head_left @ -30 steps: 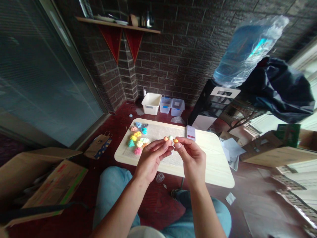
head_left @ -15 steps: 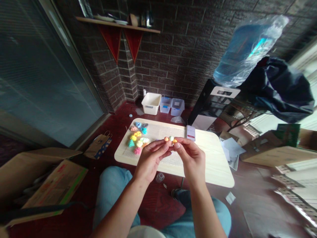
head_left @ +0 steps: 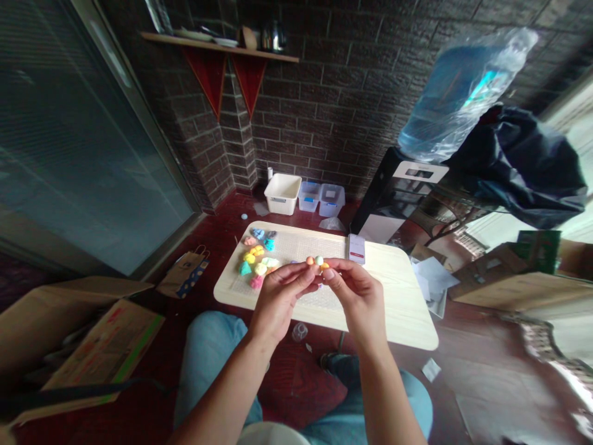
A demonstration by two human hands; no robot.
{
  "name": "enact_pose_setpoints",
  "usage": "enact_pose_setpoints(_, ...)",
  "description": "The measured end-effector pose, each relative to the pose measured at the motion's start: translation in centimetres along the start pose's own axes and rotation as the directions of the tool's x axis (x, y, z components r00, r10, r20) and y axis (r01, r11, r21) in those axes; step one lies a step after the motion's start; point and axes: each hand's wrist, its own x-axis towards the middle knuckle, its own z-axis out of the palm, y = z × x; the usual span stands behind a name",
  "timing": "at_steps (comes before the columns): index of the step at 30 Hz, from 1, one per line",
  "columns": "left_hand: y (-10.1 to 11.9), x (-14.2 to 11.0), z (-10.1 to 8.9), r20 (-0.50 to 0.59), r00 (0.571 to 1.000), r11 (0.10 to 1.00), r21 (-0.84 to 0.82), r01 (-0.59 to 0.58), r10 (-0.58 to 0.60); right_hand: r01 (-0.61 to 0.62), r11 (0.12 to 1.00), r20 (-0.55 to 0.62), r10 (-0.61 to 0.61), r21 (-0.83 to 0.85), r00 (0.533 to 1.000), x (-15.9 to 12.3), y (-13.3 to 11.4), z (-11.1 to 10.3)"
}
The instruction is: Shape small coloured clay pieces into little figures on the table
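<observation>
Between my fingertips, just above the table, is a small cluster of modelling clay balls (head_left: 319,261) in orange, pale green and yellow-orange. My left hand (head_left: 282,300) pinches its left side with thumb and forefinger. From the other side, my right hand (head_left: 359,296) has thumb and fingertips closed at the yellow-orange ball. How the balls join is too small to make out. To the left, several soft clay lumps lie on the table: pink (head_left: 256,282), green (head_left: 245,268), yellow (head_left: 254,253) and blue (head_left: 269,245) among them. My hands partly hide the clear textured mat (head_left: 301,244).
A phone (head_left: 356,248) lies on the pale folding table (head_left: 403,296). Beyond it stand a white bin (head_left: 282,194), two clear plastic boxes (head_left: 332,200) and a water dispenser (head_left: 393,191). Cardboard boxes (head_left: 102,346) flank the table, and a paper bag (head_left: 183,272) stands at left.
The yellow-orange ball and my right fingertips have shifted slightly left and down against the cluster. My left hand holds almost the same place.
</observation>
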Motion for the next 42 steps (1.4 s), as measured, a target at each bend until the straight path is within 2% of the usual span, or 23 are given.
enact_pose_setpoints(11, -0.1, 0.1, -0.2, 0.009, 1.0, 0.999, 0.045, 0.024, -0.025, -0.009, 1.0, 0.038, 0.009, -0.012, 0.999, 0.1, 0.0, -0.8)
enact_pose_setpoints(20, -0.1, 0.1, -0.2, 0.036, 0.999, 0.995, 0.102, -0.018, 0.014, -0.01, 1.0, 0.059, 0.01, -0.008, 0.998, -0.1, 0.2, -0.9)
enact_pose_setpoints(27, -0.2, 0.2, -0.2, 0.041, 0.999, 0.996, 0.091, -0.024, 0.02, -0.014, 1.0, 0.063, 0.014, -0.007, 0.998, 0.0, 0.2, -0.8)
enact_pose_setpoints(32, -0.4, 0.5, -0.3, 0.031, 0.998, 0.998, -0.007, 0.06, -0.06, 0.008, 0.998, 0.046, -0.011, 0.061, 0.999, 0.4, 0.5, -1.4)
enact_pose_setpoints(35, -0.5, 0.9, -0.7, 0.015, 0.995, 0.993, -0.062, 0.096, -0.095, -0.013, 0.995, -0.024, 0.016, 0.101, 1.0, 1.4, 2.1, -2.8)
enact_pose_setpoints(37, -0.5, 1.0, -0.9, 0.002, 0.996, 0.993, -0.073, 0.094, -0.094, -0.075, 0.996, -0.07, 0.078, 0.045, 0.994, 2.4, 4.1, -4.0)
enact_pose_setpoints(39, -0.5, 1.0, -1.1, -0.007, 0.996, 0.993, -0.076, 0.089, -0.09, -0.166, 0.982, -0.111, 0.155, -0.09, 0.982, 3.4, 7.0, -5.4)
enact_pose_setpoints(42, -0.4, 1.0, -1.4, -0.007, 0.996, 0.994, -0.07, 0.087, -0.087, -0.271, 0.945, -0.131, 0.249, -0.185, 0.959, 4.5, 12.1, -7.1)
